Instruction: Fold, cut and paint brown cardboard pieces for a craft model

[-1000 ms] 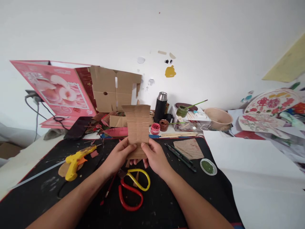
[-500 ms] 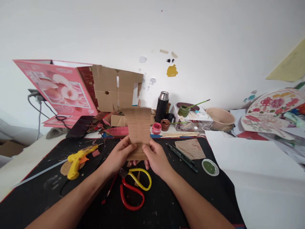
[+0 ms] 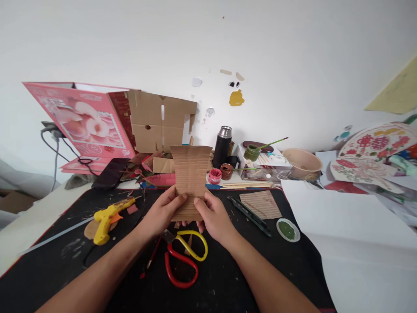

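A piece of corrugated cardboard point(image 3: 190, 171) stands upright between my two hands, its ridges running across and its top wider than its middle. My left hand point(image 3: 166, 208) grips its lower left side, thumb on the near face. On the lower right side my right hand point(image 3: 213, 214) is closed the same way, with fingertips showing beneath the bottom edge. Below my hands lie scissors point(image 3: 182, 261) with one red and one yellow handle; their blades are partly hidden. A thin paintbrush point(image 3: 152, 258) rests left of them.
A yellow glue gun point(image 3: 106, 221) lies on the black mat at left. To the right are a dark green utility knife point(image 3: 249, 215), a flat cardboard piece point(image 3: 260, 204) and a lid with green paint point(image 3: 288, 229). Paint jars point(image 3: 226, 171) and a black thermos point(image 3: 223, 147) stand behind.
The top of the cardboard has tilted slightly, so more of its ridged face shows. Both hands keep their hold in nearly the same place. The whole view has shifted a little.
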Demonstrator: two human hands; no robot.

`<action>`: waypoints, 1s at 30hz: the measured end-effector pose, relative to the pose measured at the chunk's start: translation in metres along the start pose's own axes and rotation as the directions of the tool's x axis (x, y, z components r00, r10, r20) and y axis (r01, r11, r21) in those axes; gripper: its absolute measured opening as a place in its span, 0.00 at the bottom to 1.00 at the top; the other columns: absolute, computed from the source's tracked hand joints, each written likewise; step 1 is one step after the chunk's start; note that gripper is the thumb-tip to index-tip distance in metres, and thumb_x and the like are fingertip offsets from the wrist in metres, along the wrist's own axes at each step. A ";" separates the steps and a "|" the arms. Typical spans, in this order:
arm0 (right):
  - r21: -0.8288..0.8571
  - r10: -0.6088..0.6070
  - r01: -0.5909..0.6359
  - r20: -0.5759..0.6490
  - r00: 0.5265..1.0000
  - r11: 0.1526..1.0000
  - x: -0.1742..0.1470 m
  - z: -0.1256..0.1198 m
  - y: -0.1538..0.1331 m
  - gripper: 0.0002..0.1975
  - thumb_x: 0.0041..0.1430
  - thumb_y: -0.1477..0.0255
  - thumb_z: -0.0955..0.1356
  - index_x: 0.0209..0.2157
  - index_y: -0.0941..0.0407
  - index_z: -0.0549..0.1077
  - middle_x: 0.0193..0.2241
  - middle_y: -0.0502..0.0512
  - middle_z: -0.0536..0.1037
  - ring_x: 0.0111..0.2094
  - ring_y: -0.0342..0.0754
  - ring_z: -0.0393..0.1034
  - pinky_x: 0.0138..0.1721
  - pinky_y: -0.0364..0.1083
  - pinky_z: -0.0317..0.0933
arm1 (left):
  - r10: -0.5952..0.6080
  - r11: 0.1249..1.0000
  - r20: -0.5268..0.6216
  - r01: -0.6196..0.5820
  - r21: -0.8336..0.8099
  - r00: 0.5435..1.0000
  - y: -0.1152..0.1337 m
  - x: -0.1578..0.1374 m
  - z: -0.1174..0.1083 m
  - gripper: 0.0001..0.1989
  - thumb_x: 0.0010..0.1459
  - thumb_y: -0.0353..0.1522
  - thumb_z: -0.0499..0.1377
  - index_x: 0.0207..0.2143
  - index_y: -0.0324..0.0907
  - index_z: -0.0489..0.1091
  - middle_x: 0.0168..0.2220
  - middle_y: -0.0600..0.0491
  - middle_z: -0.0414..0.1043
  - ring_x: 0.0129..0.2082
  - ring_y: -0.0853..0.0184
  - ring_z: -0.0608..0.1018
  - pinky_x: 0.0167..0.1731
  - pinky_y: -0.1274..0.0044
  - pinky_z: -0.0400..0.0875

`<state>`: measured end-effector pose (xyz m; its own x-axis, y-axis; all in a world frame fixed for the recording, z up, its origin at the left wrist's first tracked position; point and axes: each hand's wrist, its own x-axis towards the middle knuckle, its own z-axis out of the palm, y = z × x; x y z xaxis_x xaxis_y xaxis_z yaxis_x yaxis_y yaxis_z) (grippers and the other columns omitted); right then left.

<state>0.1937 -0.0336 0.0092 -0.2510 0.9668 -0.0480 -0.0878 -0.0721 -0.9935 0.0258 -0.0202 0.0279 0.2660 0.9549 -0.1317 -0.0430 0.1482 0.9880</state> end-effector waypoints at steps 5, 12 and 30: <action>0.030 -0.001 0.002 -0.018 1.000 1.000 0.000 -0.001 -0.002 0.15 0.62 0.58 0.70 0.40 0.55 0.71 0.27 0.47 0.71 0.18 0.40 0.65 0.12 0.37 0.60 | 0.015 0.999 -0.009 -0.016 -0.052 1.000 0.004 0.001 -0.001 0.23 0.51 0.45 0.71 0.43 0.41 0.72 0.36 0.51 0.83 0.31 0.60 0.83 0.30 0.73 0.77; 0.015 0.007 -0.006 -0.028 1.000 1.000 0.002 0.001 0.003 0.15 0.63 0.59 0.69 0.43 0.56 0.73 0.25 0.45 0.68 0.15 0.39 0.61 0.10 0.38 0.58 | 0.015 0.999 -0.012 -0.015 -0.046 1.000 0.001 0.003 0.000 0.23 0.50 0.42 0.70 0.44 0.40 0.73 0.42 0.48 0.84 0.35 0.59 0.83 0.35 0.73 0.75; 0.061 0.050 -0.048 -0.029 0.998 0.997 0.008 0.000 0.014 0.13 0.63 0.59 0.69 0.38 0.55 0.69 0.22 0.45 0.70 0.14 0.41 0.63 0.10 0.39 0.54 | 0.006 1.000 -0.033 -0.006 -0.012 0.999 -0.002 0.004 0.002 0.20 0.51 0.41 0.68 0.44 0.41 0.72 0.35 0.52 0.80 0.27 0.64 0.80 0.25 0.76 0.74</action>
<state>0.1902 -0.0273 -0.0051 -0.2269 0.9687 -0.1008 -0.1339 -0.1335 -0.9820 0.0292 -0.0173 0.0254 0.2341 0.9637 -0.1283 -0.0561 0.1451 0.9878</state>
